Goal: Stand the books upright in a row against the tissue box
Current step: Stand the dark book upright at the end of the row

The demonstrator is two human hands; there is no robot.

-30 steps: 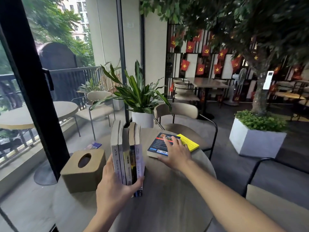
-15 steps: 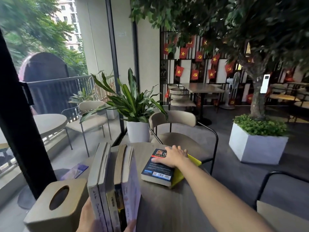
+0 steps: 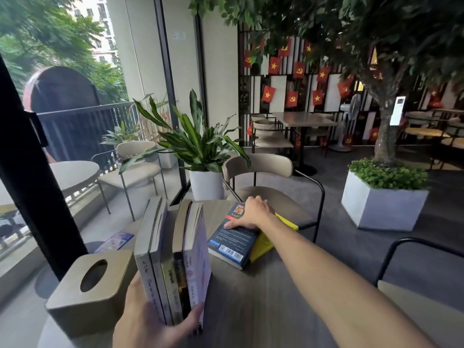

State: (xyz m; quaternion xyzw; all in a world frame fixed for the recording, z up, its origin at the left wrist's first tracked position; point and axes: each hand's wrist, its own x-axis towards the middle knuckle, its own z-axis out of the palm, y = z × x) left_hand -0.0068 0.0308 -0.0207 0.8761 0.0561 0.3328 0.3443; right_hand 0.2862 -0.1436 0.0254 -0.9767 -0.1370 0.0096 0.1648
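Observation:
Several books point(image 3: 173, 262) stand upright in a row on the round wooden table point(image 3: 253, 305), just right of the tan tissue box point(image 3: 93, 287). My left hand point(image 3: 148, 327) wraps around their near ends and holds them together. Farther back, a dark blue book point(image 3: 233, 244) lies flat on top of a yellow book point(image 3: 286, 222). My right hand point(image 3: 253, 213) rests palm down on the blue book's far end, fingers curled over its edge. Whether the leftmost upright book touches the tissue box is hidden by my hand.
A beige chair point(image 3: 261, 169) faces the table's far side, beside a potted plant point(image 3: 200, 146) in a white pot. A black window post point(image 3: 32, 182) stands at the left. Another chair's black frame point(image 3: 411, 249) and seat sit at the right.
My right hand has slid further over the blue book toward its far edge. The camera has dipped and risen; my left hand keeps holding the upright books beside the tissue box.

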